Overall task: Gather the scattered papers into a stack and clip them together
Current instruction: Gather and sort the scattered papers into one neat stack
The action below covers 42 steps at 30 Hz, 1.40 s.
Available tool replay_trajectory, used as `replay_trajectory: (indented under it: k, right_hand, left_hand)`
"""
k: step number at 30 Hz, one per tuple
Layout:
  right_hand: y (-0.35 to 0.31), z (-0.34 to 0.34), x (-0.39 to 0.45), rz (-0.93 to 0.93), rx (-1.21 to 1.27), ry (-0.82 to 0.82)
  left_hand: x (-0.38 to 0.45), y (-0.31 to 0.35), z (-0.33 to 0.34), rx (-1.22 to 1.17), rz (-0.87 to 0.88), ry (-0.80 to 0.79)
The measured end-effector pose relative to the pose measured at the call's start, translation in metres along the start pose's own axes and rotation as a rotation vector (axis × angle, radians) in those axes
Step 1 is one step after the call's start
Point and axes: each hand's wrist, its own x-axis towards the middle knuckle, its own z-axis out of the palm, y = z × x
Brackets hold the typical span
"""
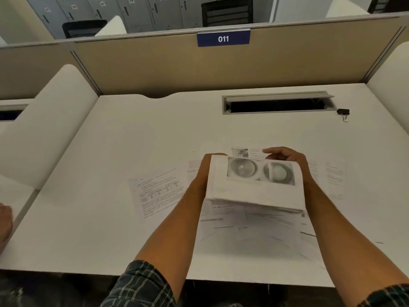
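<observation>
Midway through gathering, the left hand (204, 171) and right hand (287, 157) are gripping a stack of papers (254, 191) above the desk (110, 229), loose sheets (157, 191) still awaiting collection, the binder clip (343, 113) lying well apart.

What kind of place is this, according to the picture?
Probably a shared office or study room with numbered carrels: a divider panel bears the sign "011", the white desk has a cable slot, and numbered lockers stand behind.
</observation>
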Motion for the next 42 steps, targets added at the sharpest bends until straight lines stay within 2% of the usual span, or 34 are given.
replay_trajectory:
  k: [2,4,7,9,11,14,19,25,31,39,42]
  right_hand:
    - [0.0,0.005,0.0,0.059,0.022,0.077]
    - [0.004,0.009,-0.001,0.145,0.141,0.219]
    - [0.014,0.008,-0.006,0.261,0.228,0.35]
    - [0.021,0.005,-0.01,0.312,0.217,0.392]
    - [0.027,0.002,-0.015,0.342,0.213,0.397]
    - [0.029,0.003,-0.021,0.379,0.198,0.374]
    - [0.027,0.0,-0.027,0.384,0.166,0.363]
    - [0.024,-0.002,-0.029,0.378,0.15,0.348]
    - [0.028,-0.003,-0.031,0.384,0.158,0.34]
    - [0.035,-0.005,-0.034,0.402,0.15,0.351]
    - [0.035,-0.006,-0.033,0.405,0.142,0.351]
  left_hand:
    - [-0.001,-0.003,-0.002,-0.045,-0.054,0.015]
    - [-0.004,-0.006,-0.005,-0.045,-0.115,0.08]
    - [-0.004,-0.02,-0.018,0.298,-0.18,0.368]
    - [-0.007,-0.03,-0.03,0.622,-0.329,0.474]
    - [-0.013,-0.037,-0.036,0.849,-0.497,0.394]
    - [-0.023,-0.051,-0.033,0.979,-0.573,0.313]
    - [-0.022,-0.063,-0.026,0.945,-0.549,0.39]
    - [-0.017,-0.059,-0.025,0.895,-0.567,0.409]
    - [-0.014,-0.061,-0.028,0.695,-0.588,0.465]
    - [-0.009,-0.058,-0.016,0.836,-0.609,0.485]
    - [-0.007,-0.058,-0.017,0.773,-0.638,0.489]
